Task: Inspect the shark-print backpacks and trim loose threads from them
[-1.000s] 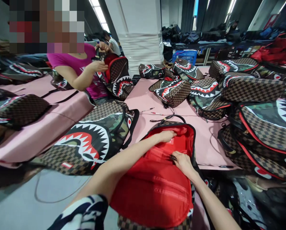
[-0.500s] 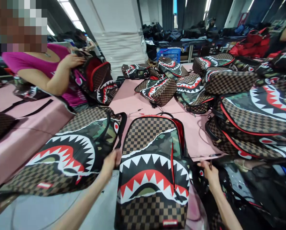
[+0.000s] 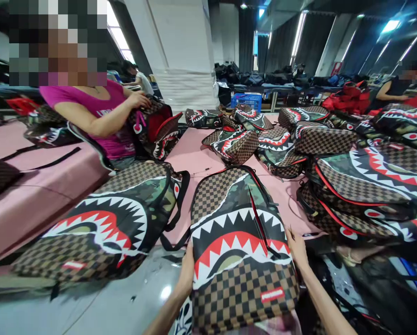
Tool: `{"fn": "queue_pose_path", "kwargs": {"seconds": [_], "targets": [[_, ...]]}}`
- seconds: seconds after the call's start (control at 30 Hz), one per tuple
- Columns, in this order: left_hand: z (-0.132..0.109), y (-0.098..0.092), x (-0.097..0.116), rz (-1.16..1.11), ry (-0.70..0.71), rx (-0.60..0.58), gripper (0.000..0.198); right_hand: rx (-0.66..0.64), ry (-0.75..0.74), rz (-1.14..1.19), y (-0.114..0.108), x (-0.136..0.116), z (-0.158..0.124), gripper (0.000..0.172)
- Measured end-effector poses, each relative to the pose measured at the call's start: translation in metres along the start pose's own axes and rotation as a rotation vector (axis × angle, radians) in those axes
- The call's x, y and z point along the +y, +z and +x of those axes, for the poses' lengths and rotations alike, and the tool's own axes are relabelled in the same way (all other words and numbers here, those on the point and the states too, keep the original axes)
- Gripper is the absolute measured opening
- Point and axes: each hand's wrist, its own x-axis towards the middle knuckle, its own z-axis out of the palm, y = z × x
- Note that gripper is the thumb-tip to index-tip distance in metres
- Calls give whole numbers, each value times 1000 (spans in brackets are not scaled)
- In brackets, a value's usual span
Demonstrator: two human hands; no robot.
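Backpack [image 3: 243, 281] is likely light, soft-walled, slick; hold both side edges: left hand [image 3: 186, 269] has fingers hidden, right hand's [image 3: 298, 249] are part-curled, can't tell either's grip.

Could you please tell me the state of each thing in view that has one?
Middle backpack: printed face up
Front slit: partly open
Left hand: against middle backpack's left side
Right hand: at its right edge
Left backpack: lying printed face up
Co-worker's backpack: open, red inside showing
Ceiling light: lit
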Motion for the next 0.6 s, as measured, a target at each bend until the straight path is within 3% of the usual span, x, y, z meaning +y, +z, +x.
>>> {"fn": "queue_pose_path", "kwargs": {"seconds": [0.07, 0.17, 0.23, 0.3, 0.33, 0.37, 0.43, 0.47, 0.53, 0.6], "targets": [[6, -1, 6, -64, -9, 68, 63, -24, 15, 7, 7, 4, 3, 54], [9, -10, 13, 96, 176, 116, 51, -60, 84, 22, 20, 26, -7, 59], [-3, -11, 16, 240, 359, 226, 47, -59, 127, 32, 17, 40, -20, 60], [-30, -2, 21, 396, 610, 289, 43, -33, 141, 50, 4, 45, -37, 59], [-48, 7, 25, 476, 768, 252, 39, -40, 118, 59, -5, 43, -45, 57], [-66, 18, 28, 555, 921, 135, 34, -77, 76, 58, -13, 39, -54, 54], [-101, 47, 35, 680, 1257, -206, 29, -219, -65, -3, -25, 26, -71, 48], [-114, 62, 37, 742, 1365, -309, 33, -280, -150, -65, -28, 20, -78, 45], [-130, 91, 38, 884, 1438, -397, 39, -312, -283, -204, -26, 11, -88, 36], [-135, 111, 36, 997, 1393, -368, 41, -276, -361, -299, -20, 8, -90, 24]]}}
